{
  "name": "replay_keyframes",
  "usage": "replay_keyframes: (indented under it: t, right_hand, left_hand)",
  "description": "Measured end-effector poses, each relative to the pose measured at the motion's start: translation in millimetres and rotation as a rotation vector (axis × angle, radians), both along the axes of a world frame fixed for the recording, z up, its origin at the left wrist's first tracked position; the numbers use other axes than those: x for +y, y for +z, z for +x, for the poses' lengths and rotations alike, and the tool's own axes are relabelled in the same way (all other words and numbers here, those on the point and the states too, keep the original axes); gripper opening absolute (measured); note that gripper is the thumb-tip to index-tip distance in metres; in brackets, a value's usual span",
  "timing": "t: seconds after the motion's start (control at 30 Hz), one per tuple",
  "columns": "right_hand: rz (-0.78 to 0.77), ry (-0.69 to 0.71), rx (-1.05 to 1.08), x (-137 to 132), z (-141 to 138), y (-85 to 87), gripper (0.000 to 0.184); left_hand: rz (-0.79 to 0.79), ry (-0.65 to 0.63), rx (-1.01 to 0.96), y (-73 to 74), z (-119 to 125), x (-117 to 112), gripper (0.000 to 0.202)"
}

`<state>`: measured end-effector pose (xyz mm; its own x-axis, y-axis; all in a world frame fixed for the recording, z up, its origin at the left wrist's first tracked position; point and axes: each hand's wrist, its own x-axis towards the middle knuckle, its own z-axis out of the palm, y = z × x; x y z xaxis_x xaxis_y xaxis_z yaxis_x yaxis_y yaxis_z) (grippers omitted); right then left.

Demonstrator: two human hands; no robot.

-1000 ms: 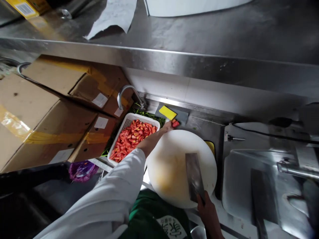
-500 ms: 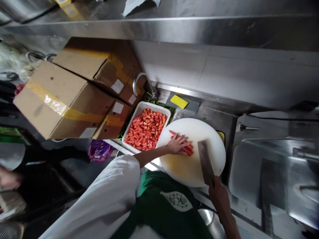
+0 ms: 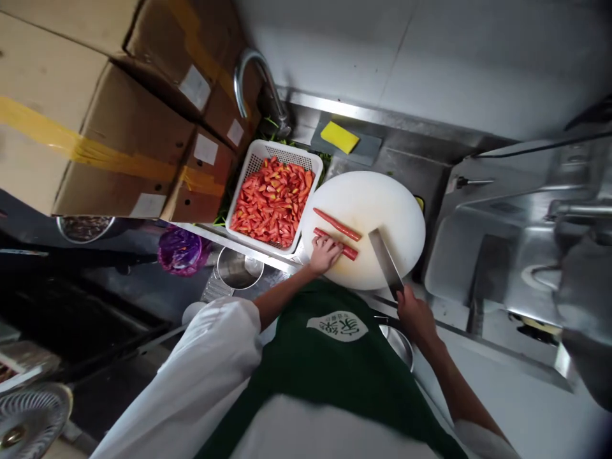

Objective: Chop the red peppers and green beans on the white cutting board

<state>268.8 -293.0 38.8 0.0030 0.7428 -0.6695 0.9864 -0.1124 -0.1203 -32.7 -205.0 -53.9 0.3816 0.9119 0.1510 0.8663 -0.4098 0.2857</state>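
On the round white cutting board [image 3: 382,197] lie long red carrot pieces. My left hand [image 3: 326,254] has its fingers curled over the nearer carrot piece [image 3: 350,253], pressing it to the board. Just beyond, a second carrot piece [image 3: 337,224] lies loose at a slant. My right hand [image 3: 414,311] grips the handle of a cleaver [image 3: 385,260]. Its blade slants over the right part of the board, apart from the carrots. Left of the board, a white plastic basket [image 3: 289,153] holds a heap of cut red pieces [image 3: 275,204], some with yellow cores.
Cardboard boxes [image 3: 129,143] are stacked at the left, close to a curved faucet [image 3: 255,57]. Behind the board lies a yellow sponge [image 3: 340,137]. A metal sink [image 3: 459,255] is on the right. Below the counter are a metal pot [image 3: 239,268] and a purple bag [image 3: 180,250].
My view has tilted down. My left hand has drawn back toward me and its flat fingers have curled; the carrot pieces beneath it have spread apart. The cleaver stays in my right hand.
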Motion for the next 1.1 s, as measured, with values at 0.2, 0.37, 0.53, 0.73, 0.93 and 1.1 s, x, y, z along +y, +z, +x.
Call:
replay_keyframes:
  t: [0.2, 0.37, 0.53, 0.73, 0.93, 1.1]
  right_hand:
    - [-0.061, 0.143, 0.001, -15, 7, 34.6, 0.029]
    - [-0.058, 0.289, 0.040, -18, -7, 59.5, 0.022]
    - [-0.134, 0.282, 0.045, -12, -16, 72.5, 0.019]
    - [-0.160, 0.290, 0.074, 8, -40, 39.3, 0.023]
    - [-0.118, 0.294, 0.082, 17, -49, 10.9, 0.022]
    - [-0.161, 0.299, 0.098, 7, -34, 55.8, 0.024]
  left_hand:
    - [0.049, 0.015, 0.042, 2.6, 12, -8, 0.033]
    - [0.073, -0.022, 0.100, 0.1, 17, -10, 0.028]
    - [0.064, -0.047, 0.094, -0.7, 18, -10, 0.028]
    - [0.048, -0.058, 0.066, -1.8, 16, -9, 0.028]
    - [0.082, -0.083, 0.079, 4.2, 5, -20, 0.025]
    - [0.077, -0.136, 0.082, 6.4, 1, -20, 0.025]
